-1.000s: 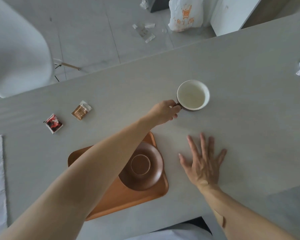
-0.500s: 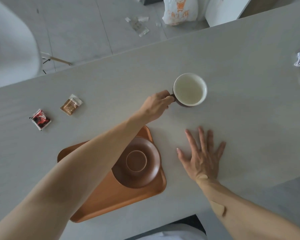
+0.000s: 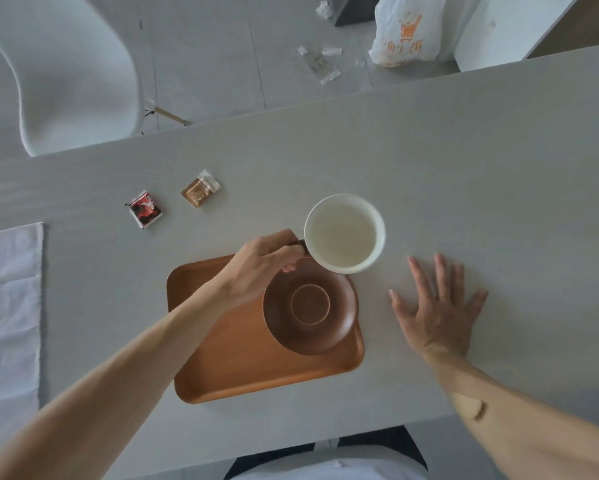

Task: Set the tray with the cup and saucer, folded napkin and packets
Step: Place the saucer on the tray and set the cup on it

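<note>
My left hand (image 3: 261,263) grips the handle of the white-lined cup (image 3: 345,233), which hangs just past the far right corner of the orange tray (image 3: 242,368). The cup's near rim overlaps the far edge of the brown saucer (image 3: 310,306) that lies on the tray's right end. My right hand (image 3: 436,306) rests flat on the table to the right of the tray, fingers spread and holding nothing. A red packet (image 3: 145,209) and a brown packet (image 3: 200,189) lie on the table beyond the tray's left end. The white napkin (image 3: 9,306) lies spread at the far left.
The grey table (image 3: 481,174) runs across the view. A white chair (image 3: 69,67) stands beyond its far edge at the left. A plastic bag (image 3: 407,31) and paper scraps (image 3: 320,64) lie on the floor behind the table.
My left hand has carried the cup from the table's middle toward me, to the saucer's far edge. My right hand has stayed flat on the table.
</note>
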A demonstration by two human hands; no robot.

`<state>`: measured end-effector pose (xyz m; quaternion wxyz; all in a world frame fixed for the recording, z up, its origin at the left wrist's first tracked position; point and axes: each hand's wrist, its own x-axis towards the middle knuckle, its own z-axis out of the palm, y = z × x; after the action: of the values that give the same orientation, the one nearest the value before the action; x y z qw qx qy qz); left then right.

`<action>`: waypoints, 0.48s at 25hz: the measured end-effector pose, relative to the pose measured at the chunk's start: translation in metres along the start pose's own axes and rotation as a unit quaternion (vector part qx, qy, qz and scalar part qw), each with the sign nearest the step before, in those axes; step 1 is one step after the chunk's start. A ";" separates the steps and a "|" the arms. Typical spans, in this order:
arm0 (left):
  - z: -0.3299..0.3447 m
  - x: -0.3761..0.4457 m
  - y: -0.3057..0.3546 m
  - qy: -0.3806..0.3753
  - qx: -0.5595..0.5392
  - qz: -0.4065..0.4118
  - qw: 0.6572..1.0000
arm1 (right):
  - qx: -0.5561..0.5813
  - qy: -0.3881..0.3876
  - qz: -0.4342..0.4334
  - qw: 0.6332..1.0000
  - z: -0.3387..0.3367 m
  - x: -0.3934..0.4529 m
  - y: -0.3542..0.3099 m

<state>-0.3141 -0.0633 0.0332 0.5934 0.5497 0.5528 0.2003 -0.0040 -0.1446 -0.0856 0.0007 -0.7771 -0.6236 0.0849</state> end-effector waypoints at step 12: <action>0.010 -0.080 -0.056 0.009 -0.013 -0.049 0.999 | 0.009 -0.003 0.003 1.000 -0.014 -0.004 -0.009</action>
<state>-0.3506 -0.1528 0.0173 0.6044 0.5126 0.5817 0.1831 -0.0117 -0.1455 -0.0703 0.0055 -0.7785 -0.6208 0.0924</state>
